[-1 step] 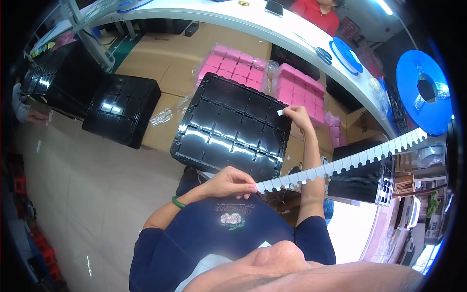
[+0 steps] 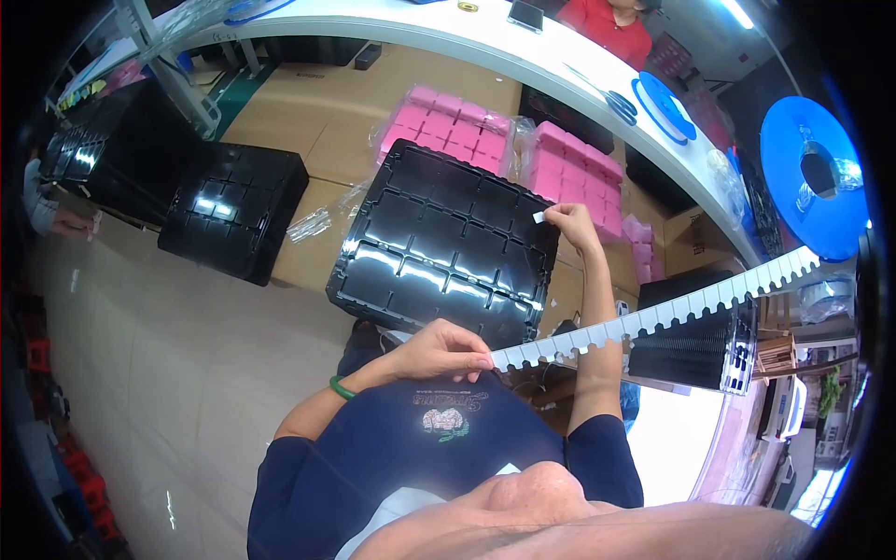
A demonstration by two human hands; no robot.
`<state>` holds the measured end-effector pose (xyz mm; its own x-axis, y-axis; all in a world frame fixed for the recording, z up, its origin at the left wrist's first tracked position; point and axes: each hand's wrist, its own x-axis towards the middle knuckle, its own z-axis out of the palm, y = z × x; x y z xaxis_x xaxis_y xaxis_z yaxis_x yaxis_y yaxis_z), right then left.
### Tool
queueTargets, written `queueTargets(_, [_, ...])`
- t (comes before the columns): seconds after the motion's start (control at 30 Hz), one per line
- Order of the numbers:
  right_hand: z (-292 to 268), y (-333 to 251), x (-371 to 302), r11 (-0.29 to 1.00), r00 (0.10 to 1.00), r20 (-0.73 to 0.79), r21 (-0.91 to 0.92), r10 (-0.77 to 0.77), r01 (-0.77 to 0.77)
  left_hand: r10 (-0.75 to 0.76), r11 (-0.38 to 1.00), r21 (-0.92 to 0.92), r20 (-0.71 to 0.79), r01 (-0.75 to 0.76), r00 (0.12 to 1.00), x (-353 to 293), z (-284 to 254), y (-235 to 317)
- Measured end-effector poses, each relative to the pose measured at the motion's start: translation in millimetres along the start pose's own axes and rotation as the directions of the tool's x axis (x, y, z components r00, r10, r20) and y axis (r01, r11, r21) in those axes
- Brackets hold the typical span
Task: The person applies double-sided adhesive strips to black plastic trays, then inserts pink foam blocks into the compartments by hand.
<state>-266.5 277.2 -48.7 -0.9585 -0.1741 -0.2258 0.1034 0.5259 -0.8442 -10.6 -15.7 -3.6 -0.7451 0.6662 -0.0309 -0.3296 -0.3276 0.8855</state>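
Note:
Between the thumb and fingers of my left hand (image 2: 441, 353) is pinched the near end of a pale label strip (image 2: 653, 318) with one notched edge. That strip stretches up and right, above my right forearm, to a blue reel (image 2: 782, 149). My right hand (image 2: 571, 224) is closed on a small white label (image 2: 539, 217), at the far right corner of a black plastic tray (image 2: 439, 233). From here I cannot tell whether the label touches the tray. The tray is moulded into several shallow compartments and lies in front of me.
Behind the tray are pink foam trays (image 2: 579, 173) in clear plastic. More black trays (image 2: 229, 210) stand on the left, and a stack of them (image 2: 691, 341) on the right. A white shelf (image 2: 373, 23) holds scissors (image 2: 619, 105) and another blue reel (image 2: 665, 107). A person in red (image 2: 607, 28) is beyond.

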Motion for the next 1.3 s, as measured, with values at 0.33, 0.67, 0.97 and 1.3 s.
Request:
queueTargets(0.33, [15, -20, -11, 0.874, 0.978, -0.174, -0.486, -0.118, 0.019, -0.034, 0.999, 0.011, 0.05, 0.034, 0.998, 1, -4, 2])
queueTargets(0.67, [25, -29, -4, 0.792, 0.973, -0.219, -0.605, -0.072, -0.078, -0.01, 0.995, 0.099, 0.09, 0.001, 0.996, -5, -12, 3])
queueTargets(0.97, [27, -17, -11, 0.858, 0.967, -0.224, -0.514, -0.124, -0.009, -0.003, 0.999, 0.051, 0.016, 0.002, 1.0, -3, -8, 1])
queueTargets(1.3, [8, 6, -101, 0.974, 0.899, -0.383, -0.16, -0.213, 0.162, 0.032, 0.998, 0.049, -0.011, -0.031, 0.999, 8, -14, -6])
